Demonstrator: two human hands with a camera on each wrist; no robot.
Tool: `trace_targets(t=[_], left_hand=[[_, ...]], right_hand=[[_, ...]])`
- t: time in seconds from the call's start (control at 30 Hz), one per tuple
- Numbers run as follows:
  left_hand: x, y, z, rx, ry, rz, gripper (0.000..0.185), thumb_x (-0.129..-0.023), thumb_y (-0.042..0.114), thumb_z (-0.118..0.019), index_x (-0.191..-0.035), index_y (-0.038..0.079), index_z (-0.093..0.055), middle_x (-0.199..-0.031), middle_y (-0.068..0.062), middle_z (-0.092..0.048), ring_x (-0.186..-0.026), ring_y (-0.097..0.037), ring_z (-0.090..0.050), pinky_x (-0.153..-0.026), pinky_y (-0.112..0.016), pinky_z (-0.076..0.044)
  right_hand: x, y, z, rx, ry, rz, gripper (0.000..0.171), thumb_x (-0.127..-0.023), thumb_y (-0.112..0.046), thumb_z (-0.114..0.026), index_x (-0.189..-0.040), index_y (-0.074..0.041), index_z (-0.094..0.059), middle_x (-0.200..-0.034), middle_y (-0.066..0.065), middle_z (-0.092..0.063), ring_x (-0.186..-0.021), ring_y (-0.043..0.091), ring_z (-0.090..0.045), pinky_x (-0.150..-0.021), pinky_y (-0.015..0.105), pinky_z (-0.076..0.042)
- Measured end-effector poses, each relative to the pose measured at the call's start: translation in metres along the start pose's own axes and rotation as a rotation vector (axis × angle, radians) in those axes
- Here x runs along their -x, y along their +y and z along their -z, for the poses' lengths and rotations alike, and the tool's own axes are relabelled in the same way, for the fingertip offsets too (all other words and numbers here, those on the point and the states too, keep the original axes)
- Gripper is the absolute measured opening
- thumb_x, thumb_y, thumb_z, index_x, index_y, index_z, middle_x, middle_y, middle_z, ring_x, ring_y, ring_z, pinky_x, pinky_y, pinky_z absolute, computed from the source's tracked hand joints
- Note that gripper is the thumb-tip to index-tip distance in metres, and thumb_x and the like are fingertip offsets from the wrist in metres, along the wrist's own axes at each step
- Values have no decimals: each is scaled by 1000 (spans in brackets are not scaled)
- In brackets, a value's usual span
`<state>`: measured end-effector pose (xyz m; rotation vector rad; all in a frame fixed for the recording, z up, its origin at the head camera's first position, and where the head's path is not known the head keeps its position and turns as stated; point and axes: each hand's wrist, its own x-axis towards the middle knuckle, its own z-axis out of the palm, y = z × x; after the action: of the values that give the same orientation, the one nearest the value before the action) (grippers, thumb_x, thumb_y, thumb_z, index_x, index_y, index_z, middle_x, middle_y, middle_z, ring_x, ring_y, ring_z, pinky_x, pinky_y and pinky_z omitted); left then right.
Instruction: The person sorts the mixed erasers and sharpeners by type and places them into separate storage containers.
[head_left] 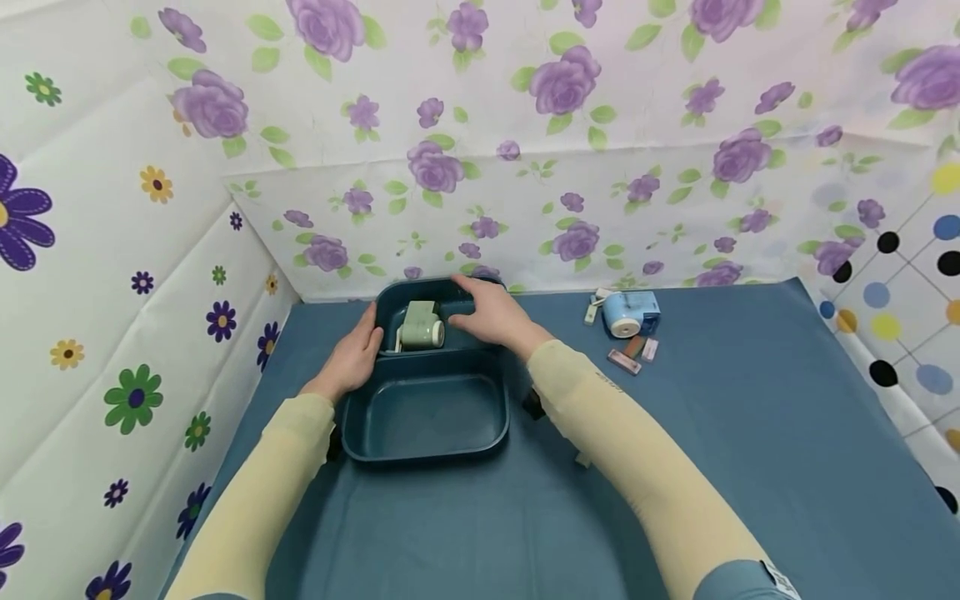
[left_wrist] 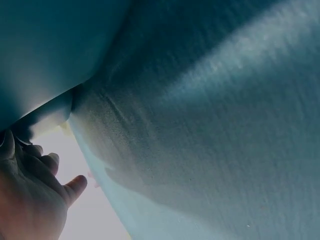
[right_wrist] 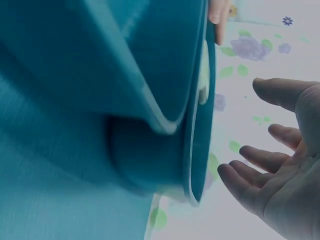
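Against the back wall stands a dark teal tray [head_left: 408, 287] holding a pale green boxy device [head_left: 418, 325] with a white round front. My left hand [head_left: 351, 354] lies along this tray's left side, fingers pointing away from me. Over its right part hovers my right hand [head_left: 491, 312], thumb and fingers spread and nothing between them. In the right wrist view, the right hand [right_wrist: 280, 165] is apart from the tray rim. A second teal tray [head_left: 427, 417], with nothing in it, sits directly in front. In the left wrist view, the left hand's fingers [left_wrist: 50, 162] are beside a tray's side.
On the right of the blue cloth [head_left: 750, 433] is a light blue device [head_left: 632, 314] with a white round front. Several small blocks, among them a pink one [head_left: 624, 362] and a brown one [head_left: 635, 347], lie by it. Flowered sheets [head_left: 525, 167] hang at the back and left.
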<state>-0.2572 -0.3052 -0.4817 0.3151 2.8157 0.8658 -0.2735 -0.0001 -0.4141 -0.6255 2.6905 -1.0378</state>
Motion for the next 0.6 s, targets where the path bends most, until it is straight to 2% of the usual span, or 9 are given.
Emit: trace_targets(t=[0.07,0.13,0.17,0.23,0.3,0.33,0.37,0.47,0.6], left_hand=[[0,1,0,-5,-4,2,65,-120,34,-23,-172,8,6,-179,-18,2,-164,-39,-4,-131,-58,-11],[-1,1,-1,-6,-7,7,65,-120,34,-23,-172,8,7,-179,-17,3,-164,-40,-4,-131,-59,-11],[-1,1,-2,-8,-6,8,65,-120,33,-23,-172,8,6,-179,-17,3,-164,-40,-5,-131,-59,-11],[-1,1,-2,-10,-4,7,64,-120,32,-24,-172,7,6,-179,-17,3,-163,-41,-5,-131,-59,-11],[-2,1,-2,-7,-2,7,64,-120,30,-25,-172,7,5,-179,-17,2,-163,-41,-6,-131,-60,-11],[-2,1,-2,-6,-1,7,64,-120,30,-26,-172,8,5,-179,-17,2,-163,-41,-6,-131,-60,-11],[-1,1,-1,-8,-1,8,64,-120,30,-26,-172,8,6,-179,-18,2,-163,-41,-6,-131,-60,-11],[-1,1,0,-11,-4,10,64,-120,30,-26,-172,9,7,-179,-17,2,-163,-41,-6,-131,-60,-11],[-2,1,-1,-19,-4,2,64,-120,29,-25,-172,8,7,-179,-17,3,-163,-41,-6,-131,-60,-11]], right_hand=[[6,6,5,-28,8,-2,73,-108,-32,-69,-171,-23,-33,-169,7,-42,-119,32,-67,-106,48,-50],[12,13,10,-56,10,-7,71,-108,-32,-68,-170,-24,-35,-168,8,-44,-111,32,-69,-100,49,-50],[16,16,12,-70,10,-6,69,-108,-32,-67,-170,-24,-36,-167,9,-45,-101,34,-70,-97,49,-50],[24,23,16,-84,10,-6,68,-108,-32,-67,-169,-23,-38,-166,11,-45,-101,36,-70,-94,49,-49],[33,30,21,-88,18,-10,66,-108,-33,-66,-168,-22,-40,-167,12,-44,-120,38,-66,-95,49,-49],[37,33,24,-96,18,-12,66,-109,-34,-66,-168,-21,-40,-167,13,-43,-114,41,-67,-94,51,-49],[40,37,27,-101,24,-15,66,-109,-34,-66,-168,-20,-40,-168,13,-43,-115,42,-67,-93,51,-49],[49,48,33,-100,40,-27,65,-109,-33,-66,-167,-18,-41,-168,11,-42,-137,38,-58,-103,54,-51],[59,63,39,-96,60,-54,65,-109,-33,-66,-167,-17,-41,-167,11,-44,-150,36,-45,-115,59,-45]])
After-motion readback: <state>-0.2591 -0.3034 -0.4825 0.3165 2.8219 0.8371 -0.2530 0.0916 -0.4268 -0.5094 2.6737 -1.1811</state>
